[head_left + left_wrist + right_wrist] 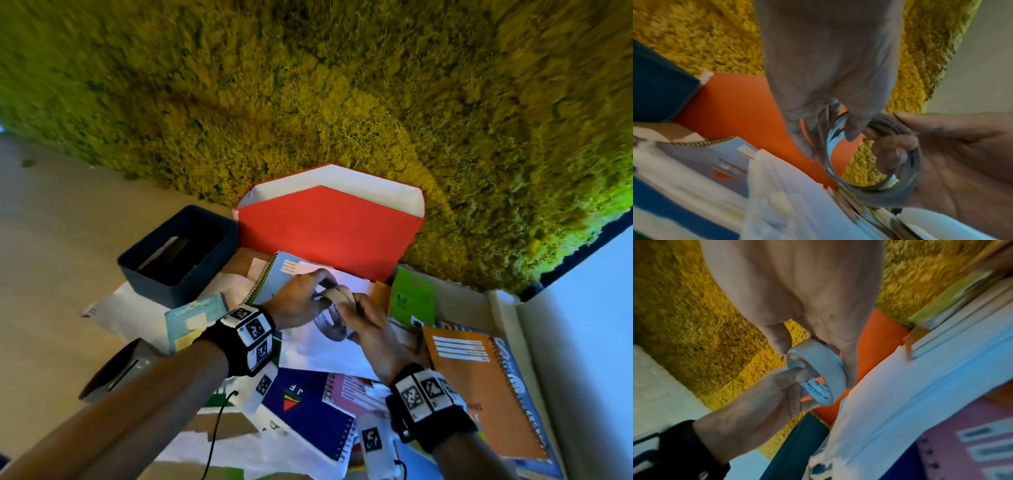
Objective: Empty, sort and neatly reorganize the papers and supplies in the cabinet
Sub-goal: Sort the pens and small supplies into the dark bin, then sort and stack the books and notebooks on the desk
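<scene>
Bare floor (51,240) lies open on the left, past the dark bin (178,253); ahead the red folder (329,233) stands upright against the green rug (308,85); notebooks (479,383) crowd the right, against a white panel (582,325)

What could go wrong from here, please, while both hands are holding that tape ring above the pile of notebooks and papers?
1. Both the left hand and the right hand pinch the thin beige-and-grey tape ring; it looks thin, so squeezing or pulling could bend it.

2. If dropped, it may vanish among the loose white papers and the orange spiral notebook.

3. The dark blue open storage box sits off to the left, so a careless toss could miss it.
</scene>
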